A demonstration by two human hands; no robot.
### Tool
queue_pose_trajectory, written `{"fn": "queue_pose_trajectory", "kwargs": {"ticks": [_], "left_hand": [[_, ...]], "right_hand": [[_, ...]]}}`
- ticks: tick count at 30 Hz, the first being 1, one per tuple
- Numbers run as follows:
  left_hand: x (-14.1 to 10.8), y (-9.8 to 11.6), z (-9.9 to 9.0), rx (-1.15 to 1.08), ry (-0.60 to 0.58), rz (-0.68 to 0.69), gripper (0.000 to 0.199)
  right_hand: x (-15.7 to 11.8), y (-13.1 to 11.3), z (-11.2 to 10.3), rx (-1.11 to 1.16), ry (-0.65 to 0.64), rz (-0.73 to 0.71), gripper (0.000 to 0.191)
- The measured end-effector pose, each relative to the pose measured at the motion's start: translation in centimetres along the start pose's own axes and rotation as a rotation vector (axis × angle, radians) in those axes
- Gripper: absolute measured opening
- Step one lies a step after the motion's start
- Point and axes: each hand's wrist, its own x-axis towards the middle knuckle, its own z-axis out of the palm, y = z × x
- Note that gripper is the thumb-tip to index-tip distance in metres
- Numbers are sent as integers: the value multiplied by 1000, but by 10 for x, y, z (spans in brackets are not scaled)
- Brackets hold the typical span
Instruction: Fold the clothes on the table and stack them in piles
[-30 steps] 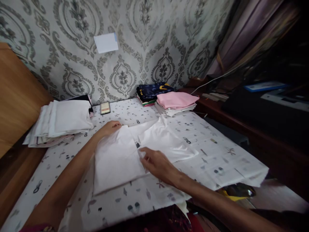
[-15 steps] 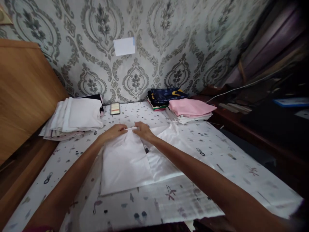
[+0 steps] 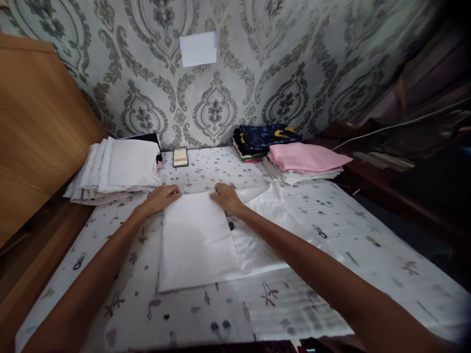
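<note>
A white garment point(image 3: 198, 240) lies partly folded on the patterned sheet, its left part smooth and its right part wrinkled. My left hand point(image 3: 165, 197) is closed on the garment's far left corner, fingers pinched. At the far edge, right of the smooth part, my right hand point(image 3: 225, 197) pinches the cloth between thumb and fingers. A small dark spot shows on the garment just below my right hand. The far edge between both hands looks straight.
Folded white clothes point(image 3: 128, 164) are stacked at the back left, beside a wooden panel point(image 3: 40, 122). A small framed card point(image 3: 180, 157) lies near the wall. At the back right are a pink folded cloth point(image 3: 305, 158) and a dark blue pile point(image 3: 267, 137).
My left hand has moved left along the garment's far edge, away from my right hand, and the cloth between them is flatter. The view has shifted slightly.
</note>
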Motion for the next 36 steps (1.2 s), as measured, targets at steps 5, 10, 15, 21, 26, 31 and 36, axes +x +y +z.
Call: {"fn": "queue_pose_trajectory", "kwargs": {"ticks": [5, 10, 15, 21, 26, 31, 36], "left_hand": [[-13, 2, 1, 36, 100, 12, 29], [-59, 42, 5, 224, 325, 129, 25], [-148, 107, 31, 478, 137, 511, 19], [-239, 131, 51, 702, -129, 394, 41], [-259, 122, 54, 787, -176, 251, 68], [-252, 122, 56, 781, -187, 181, 72], [-237, 135, 62, 849, -155, 70, 60]], "right_hand": [[-20, -7, 0, -250, 166, -149, 33], [-23, -31, 13, -164, 92, -584, 26], [-5, -62, 41, -83, -70, -776, 31], [3, -72, 76, -67, -122, -858, 41], [0, -70, 79, -78, -125, -840, 46], [-1, -71, 77, -84, -115, -857, 44], [-1, -72, 78, -97, -113, -846, 43]]}}
